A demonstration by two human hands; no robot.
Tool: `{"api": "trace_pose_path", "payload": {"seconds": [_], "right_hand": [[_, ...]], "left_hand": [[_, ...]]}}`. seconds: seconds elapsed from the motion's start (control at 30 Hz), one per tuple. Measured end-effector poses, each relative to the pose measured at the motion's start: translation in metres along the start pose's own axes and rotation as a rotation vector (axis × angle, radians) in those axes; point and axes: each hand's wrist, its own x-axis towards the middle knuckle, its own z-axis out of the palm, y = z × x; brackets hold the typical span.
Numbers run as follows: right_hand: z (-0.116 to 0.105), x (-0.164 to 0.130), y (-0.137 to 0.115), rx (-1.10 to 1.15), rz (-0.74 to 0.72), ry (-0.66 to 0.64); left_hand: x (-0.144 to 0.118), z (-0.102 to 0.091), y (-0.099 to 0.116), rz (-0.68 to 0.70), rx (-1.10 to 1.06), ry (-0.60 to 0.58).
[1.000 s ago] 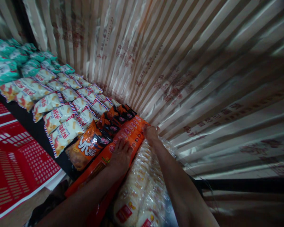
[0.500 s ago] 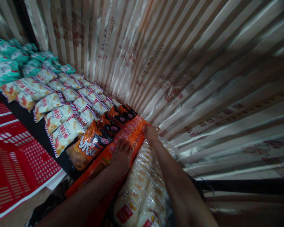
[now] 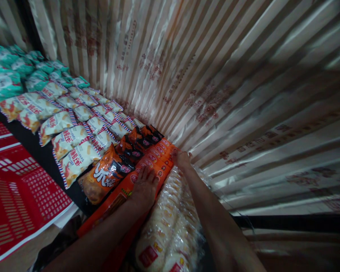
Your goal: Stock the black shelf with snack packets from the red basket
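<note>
Head view: long axis toward the sheet [image 3: 215, 75]

Orange packs [image 3: 156, 156] lie in a row running from near left to far right, up to the sheet. Wrapped rolls [image 3: 166, 217] lie along their right side. The left grip [image 3: 144, 189], open, rests atop the packs; the right grip [image 3: 183, 160] is at their far end, fingers bent, whether pinching one cannot be told.

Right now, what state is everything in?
Orange packets: lined up
Dark bags: closed, lined up
White bags: closed, in rows
Green bags: bunched
Wrapped packs: in clear film
Red basket: partly visible
Backdrop sheet: ridged
Left hand: spread over orange packets
Right hand: at their far end, grip unclear
</note>
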Motion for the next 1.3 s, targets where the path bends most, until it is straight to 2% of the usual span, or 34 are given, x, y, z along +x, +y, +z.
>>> {"api": "trace_pose_path", "payload": {"seconds": [0.23,0.43,0.67,0.87,0.97,1.13,1.2,1.3], "right_hand": [[-0.011,-0.004,0.005,0.121,0.031,0.085],[-0.026,-0.007,0.005,0.206,0.013,0.059],[-0.015,-0.006,0.014,0.271,-0.174,-0.026],[-0.007,-0.007,0.016,0.246,-0.176,-0.053],[-0.005,-0.009,0.019,0.316,-0.245,-0.013],[-0.009,-0.019,0.020,0.342,-0.473,0.084],[-0.012,-0.025,0.017,0.292,-0.516,0.055],[-0.015,-0.031,0.011,0.224,-0.500,-0.067]], "left_hand": [[-0.001,-0.004,0.001,-0.016,-0.032,-0.015],[0.001,-0.006,0.002,-0.017,-0.041,-0.024],[0.002,-0.007,0.003,-0.021,-0.027,-0.015],[0.005,-0.001,0.002,-0.019,-0.060,-0.038],[0.006,0.002,0.001,-0.011,-0.058,-0.007],[0.004,0.004,0.002,-0.005,-0.060,0.055],[0.002,0.004,0.002,0.002,-0.062,0.069],[0.001,0.004,0.002,-0.013,-0.054,0.059]]}}
